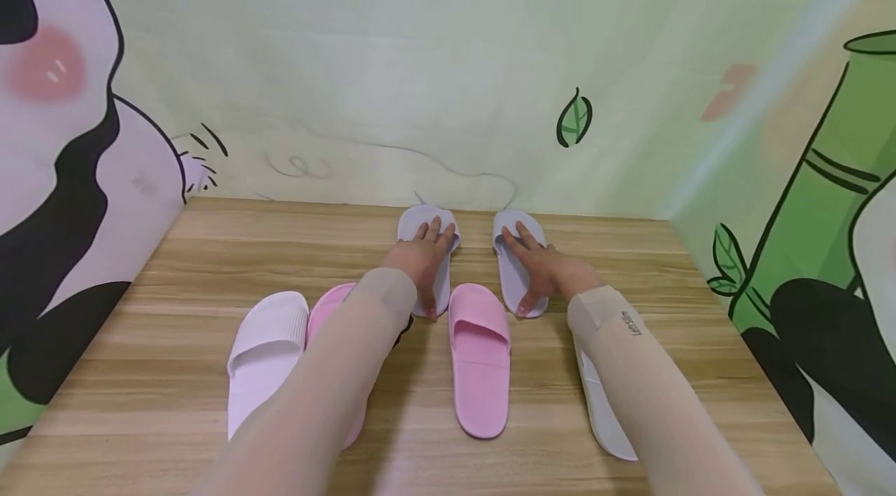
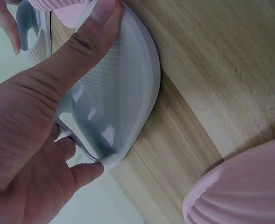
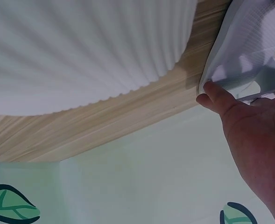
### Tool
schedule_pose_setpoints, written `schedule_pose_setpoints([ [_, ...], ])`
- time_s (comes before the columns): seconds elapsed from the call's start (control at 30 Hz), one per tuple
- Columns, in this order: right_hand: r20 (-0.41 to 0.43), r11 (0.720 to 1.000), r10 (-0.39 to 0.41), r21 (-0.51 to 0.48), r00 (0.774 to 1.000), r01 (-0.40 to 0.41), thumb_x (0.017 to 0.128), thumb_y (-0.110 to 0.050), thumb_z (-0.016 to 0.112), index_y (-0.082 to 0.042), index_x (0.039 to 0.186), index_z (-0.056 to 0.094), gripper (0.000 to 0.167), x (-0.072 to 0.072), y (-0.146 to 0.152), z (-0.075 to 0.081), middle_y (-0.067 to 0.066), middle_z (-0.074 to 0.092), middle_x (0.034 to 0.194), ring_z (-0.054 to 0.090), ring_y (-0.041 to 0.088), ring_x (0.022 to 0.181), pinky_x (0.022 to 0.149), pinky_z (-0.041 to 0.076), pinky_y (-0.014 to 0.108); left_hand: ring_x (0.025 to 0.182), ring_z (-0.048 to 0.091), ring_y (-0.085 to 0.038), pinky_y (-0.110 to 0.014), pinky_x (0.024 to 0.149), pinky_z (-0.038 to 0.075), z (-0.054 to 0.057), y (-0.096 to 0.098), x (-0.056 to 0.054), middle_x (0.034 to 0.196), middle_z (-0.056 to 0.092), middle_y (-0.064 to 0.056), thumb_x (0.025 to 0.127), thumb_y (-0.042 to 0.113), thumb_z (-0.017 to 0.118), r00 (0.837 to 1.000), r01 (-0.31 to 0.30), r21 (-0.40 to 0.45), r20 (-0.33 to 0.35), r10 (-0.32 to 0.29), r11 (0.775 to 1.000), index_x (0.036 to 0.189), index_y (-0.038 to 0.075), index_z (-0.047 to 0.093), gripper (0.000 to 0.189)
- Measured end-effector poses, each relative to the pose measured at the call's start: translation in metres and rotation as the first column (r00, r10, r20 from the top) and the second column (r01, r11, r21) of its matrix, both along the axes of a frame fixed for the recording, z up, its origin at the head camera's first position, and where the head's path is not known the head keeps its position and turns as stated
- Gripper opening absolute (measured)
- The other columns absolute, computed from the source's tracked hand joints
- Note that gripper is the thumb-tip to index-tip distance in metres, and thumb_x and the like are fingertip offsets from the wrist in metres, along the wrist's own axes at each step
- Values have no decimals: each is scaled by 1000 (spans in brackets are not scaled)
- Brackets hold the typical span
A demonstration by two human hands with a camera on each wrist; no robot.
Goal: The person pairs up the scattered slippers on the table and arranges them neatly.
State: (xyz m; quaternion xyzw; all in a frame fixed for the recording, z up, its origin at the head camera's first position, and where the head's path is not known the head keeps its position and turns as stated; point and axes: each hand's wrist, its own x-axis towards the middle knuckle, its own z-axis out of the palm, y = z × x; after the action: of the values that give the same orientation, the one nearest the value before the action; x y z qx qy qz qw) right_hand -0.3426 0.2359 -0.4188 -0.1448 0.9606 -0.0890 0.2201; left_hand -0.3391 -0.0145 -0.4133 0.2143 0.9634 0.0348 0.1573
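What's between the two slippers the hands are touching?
The head view shows bare wood, with a pink slipper poking in at the near end.

There are two pale grey slippers (image 1: pixel 518 282), two pink slippers (image 1: pixel 480 387), two white slippers (image 1: pixel 269 356) and two hands (image 1: pixel 420 259).

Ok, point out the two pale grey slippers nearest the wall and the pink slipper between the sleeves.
Left grey slipper (image 1: pixel 443 282), head view, on the uncovered insole.
Right grey slipper (image 1: pixel 513 277), head view, on the uncovered insole.
Pink slipper (image 1: pixel 481 375), head view, on the insole.
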Motion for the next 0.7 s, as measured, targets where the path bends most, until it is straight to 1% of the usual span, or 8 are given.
schedule_pose_setpoints([
  [0.1, 2, 1000, 1, 2, 1000, -1, 68, -31, 98, -25, 168, -5, 144, -1, -1, -1, 10, -18, 175, 11, 65, 151, 119, 25, 74, 162, 8, -37, -54, 125, 33, -2, 0, -2, 175, -2, -18, 56, 38, 103, 1000, -2, 9, 23, 2, 1000, 168, 11, 1, 153],
  [0.23, 1, 1000, 4, -6, 1000, -4, 68, -30, 98, -25, 168, -5, 143, -2, -2, -2, 9, -18, 175, 10, 65, 151, 120, 24, 74, 163, 6, -35, -51, 124, 36, -4, -2, -3, 175, -4, -16, 56, 39, 103, 999, -2, 24, 32, 1, 1000, 168, 13, 1, 154],
  [0.4, 3, 1000, 9, -9, 1000, -9, 67, -30, 98, -25, 168, -4, 143, -3, -3, -2, 9, -18, 175, 9, 65, 151, 120, 24, 74, 163, 6, -33, -51, 122, 39, -5, -4, -3, 175, -3, -15, 55, 38, 104, 1000, -4, 56, 30, 2, 998, 168, 15, 2, 154],
  [0.5, 2, 1000, 19, 0, 1000, -19, 68, -32, 98, -24, 168, -4, 143, -4, -5, -3, 10, -18, 175, 10, 66, 150, 119, 24, 75, 163, 6, -31, -51, 120, 41, -4, -4, -3, 176, -3, -13, 55, 37, 104, 999, -11, 72, 41, 8, 997, 168, 17, 2, 153],
  [0.6, -2, 1000, 30, 7, 1000, -30, 68, -33, 98, -22, 168, -4, 143, -4, -6, -4, 12, -18, 174, 11, 68, 149, 119, 24, 75, 163, 5, -30, -52, 121, 40, -4, -5, -4, 176, -4, -12, 55, 36, 103, 998, -11, 80, 57, 7, 997, 168, 18, 2, 153],
  [0.7, -7, 999, 35, 11, 999, -34, 68, -32, 98, -21, 168, -4, 144, -3, -8, -3, 13, -17, 174, 12, 69, 148, 119, 24, 75, 163, 4, -30, -54, 121, 39, -6, -7, -7, 176, -5, -11, 57, 37, 103, 997, -10, 87, 76, 4, 996, 168, 19, 1, 152],
])
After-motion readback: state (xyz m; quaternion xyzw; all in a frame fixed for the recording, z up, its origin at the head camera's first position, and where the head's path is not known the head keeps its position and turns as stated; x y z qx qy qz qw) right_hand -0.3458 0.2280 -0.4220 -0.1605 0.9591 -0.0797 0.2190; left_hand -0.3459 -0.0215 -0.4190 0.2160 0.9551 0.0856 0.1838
